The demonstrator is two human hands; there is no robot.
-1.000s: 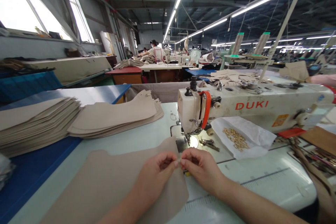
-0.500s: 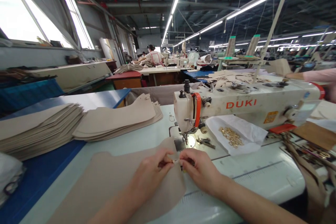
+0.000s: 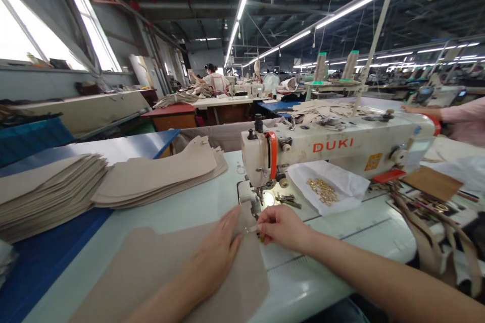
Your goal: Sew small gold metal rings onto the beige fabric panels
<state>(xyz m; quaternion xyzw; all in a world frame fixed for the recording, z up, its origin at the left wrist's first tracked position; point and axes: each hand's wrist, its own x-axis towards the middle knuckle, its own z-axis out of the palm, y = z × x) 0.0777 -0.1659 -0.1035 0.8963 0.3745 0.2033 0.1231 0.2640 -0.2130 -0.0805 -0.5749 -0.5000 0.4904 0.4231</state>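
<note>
A beige cut panel (image 3: 151,267) lies flat on the white table in front of a white DUKI sewing machine (image 3: 333,149). My left hand (image 3: 217,255) rests flat on the panel, fingers stretched toward the needle area (image 3: 259,197). My right hand (image 3: 280,227) is pinched on a small light piece at the panel's right edge, just below the presser foot. What it pinches is too small to name.
Stacks of beige cut panels (image 3: 151,176) lie at left on the white table and a blue surface (image 3: 41,262). White paper with small gold metal parts (image 3: 322,191) sits under the machine arm. Brown straps (image 3: 428,227) lie at right. Another person's pink sleeve (image 3: 462,118) is at far right.
My left hand let go of its pinch and flattened onto the panel. My right hand kept its pinch near the needle. The view shifted a little to the right.
</note>
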